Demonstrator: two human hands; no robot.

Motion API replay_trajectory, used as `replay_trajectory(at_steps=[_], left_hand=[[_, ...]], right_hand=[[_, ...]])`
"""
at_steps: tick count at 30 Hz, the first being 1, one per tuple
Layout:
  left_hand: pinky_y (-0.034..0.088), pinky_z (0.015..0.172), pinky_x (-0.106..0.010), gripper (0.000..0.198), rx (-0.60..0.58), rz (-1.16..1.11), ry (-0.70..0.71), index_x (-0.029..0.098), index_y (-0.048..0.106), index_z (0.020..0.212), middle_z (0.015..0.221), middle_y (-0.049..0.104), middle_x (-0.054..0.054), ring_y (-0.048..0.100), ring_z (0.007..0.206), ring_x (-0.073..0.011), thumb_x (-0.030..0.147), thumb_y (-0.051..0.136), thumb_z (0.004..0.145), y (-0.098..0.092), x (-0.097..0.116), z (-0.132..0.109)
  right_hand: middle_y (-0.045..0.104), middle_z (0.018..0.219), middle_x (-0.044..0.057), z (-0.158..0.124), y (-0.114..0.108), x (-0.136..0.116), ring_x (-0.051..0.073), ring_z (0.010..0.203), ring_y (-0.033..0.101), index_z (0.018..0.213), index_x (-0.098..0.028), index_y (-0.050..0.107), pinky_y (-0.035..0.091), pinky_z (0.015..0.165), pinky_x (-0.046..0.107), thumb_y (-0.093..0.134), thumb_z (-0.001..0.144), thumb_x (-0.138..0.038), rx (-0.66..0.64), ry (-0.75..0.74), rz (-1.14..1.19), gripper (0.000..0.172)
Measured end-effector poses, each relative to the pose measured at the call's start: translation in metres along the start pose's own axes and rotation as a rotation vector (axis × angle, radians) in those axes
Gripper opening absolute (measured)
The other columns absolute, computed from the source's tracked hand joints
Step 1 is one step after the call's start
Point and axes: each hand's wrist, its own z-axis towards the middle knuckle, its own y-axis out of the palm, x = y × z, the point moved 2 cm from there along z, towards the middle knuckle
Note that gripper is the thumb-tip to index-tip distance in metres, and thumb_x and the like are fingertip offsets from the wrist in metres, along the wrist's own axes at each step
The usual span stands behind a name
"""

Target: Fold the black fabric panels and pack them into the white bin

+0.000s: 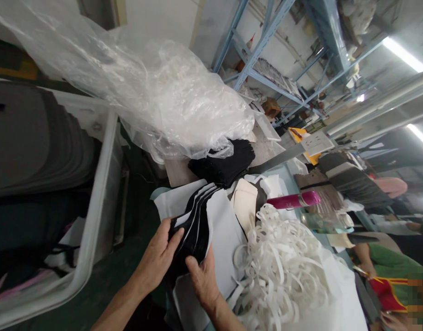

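A stack of black and white layered sheets (194, 225) is held between both hands at the lower middle. My left hand (163, 253) grips its left edge, thumb on top and fingers wrapped beneath. My right hand (204, 276) holds the lower right part, thumb on the near edge and fingers along the side. The layers are fanned apart at the top and curve between the hands. White sheets (228, 239) lie under and beside the stack. Just beyond it are beige pieces (245, 202) and a black bundle (228, 161).
Curled white strips (280, 271) lie right of the hands, near a magenta bottle (294, 200). Clear plastic (187, 101) covers the far side. A white-rimmed bin (101, 174) with dark grey pieces stands left. A person in green (386, 262) is at the right.
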Motion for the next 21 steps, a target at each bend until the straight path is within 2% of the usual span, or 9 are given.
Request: replay_trajectory(at_steps=[4, 9, 12, 17, 21], left_hand=[[0.039, 0.106, -0.044, 0.046, -0.047, -0.013, 0.008, 0.024, 0.04, 0.125, 0.129, 0.054, -0.007, 0.051, 0.122, -0.0238, 0.051, 0.041, 0.089, -0.003, 0.003, -0.003], [0.04, 0.106, -0.047, 0.063, -0.095, 0.021, 0.0, 0.022, 0.034, 0.13, 0.129, 0.054, -0.01, 0.052, 0.122, -0.0267, 0.05, 0.059, 0.08, -0.003, 0.004, -0.004], [0.039, 0.108, -0.048, 0.06, -0.089, 0.025, 0.008, 0.023, 0.033, 0.13, 0.129, 0.054, -0.009, 0.052, 0.123, -0.0261, 0.047, 0.058, 0.081, -0.001, 0.001, -0.003], [0.038, 0.108, -0.048, 0.058, -0.083, 0.015, 0.013, 0.024, 0.033, 0.129, 0.129, 0.053, -0.009, 0.051, 0.123, -0.0258, 0.047, 0.057, 0.082, -0.001, 0.002, -0.003], [0.038, 0.109, -0.047, 0.055, -0.096, -0.011, 0.003, 0.025, 0.034, 0.129, 0.131, 0.052, -0.008, 0.049, 0.125, -0.0256, 0.047, 0.056, 0.083, -0.001, 0.007, -0.004]], right_hand=[[0.055, 0.136, 0.009, 0.001, 0.0, 0.003, 0.026, 0.126, 0.049, 0.139, -0.016, 0.042, 0.039, 0.109, 0.04, 0.066, 0.077, -0.033, -0.04, -0.005, 0.047, 0.068], [0.056, 0.133, 0.008, 0.004, 0.001, -0.005, 0.023, 0.123, 0.051, 0.136, -0.018, 0.044, 0.04, 0.109, 0.037, 0.064, 0.079, -0.026, -0.07, -0.034, 0.093, 0.062], [0.056, 0.132, 0.007, 0.005, 0.003, -0.009, 0.022, 0.121, 0.053, 0.136, -0.019, 0.043, 0.042, 0.106, 0.035, 0.063, 0.08, -0.025, -0.084, -0.036, 0.138, 0.06], [0.054, 0.135, 0.007, 0.005, 0.001, -0.005, 0.023, 0.124, 0.052, 0.139, -0.019, 0.041, 0.04, 0.108, 0.036, 0.064, 0.081, -0.036, -0.092, -0.021, 0.134, 0.065], [0.049, 0.142, 0.009, -0.001, -0.006, 0.006, 0.027, 0.133, 0.043, 0.142, -0.019, 0.04, 0.036, 0.111, 0.041, 0.064, 0.08, -0.05, -0.049, -0.006, 0.075, 0.073]])
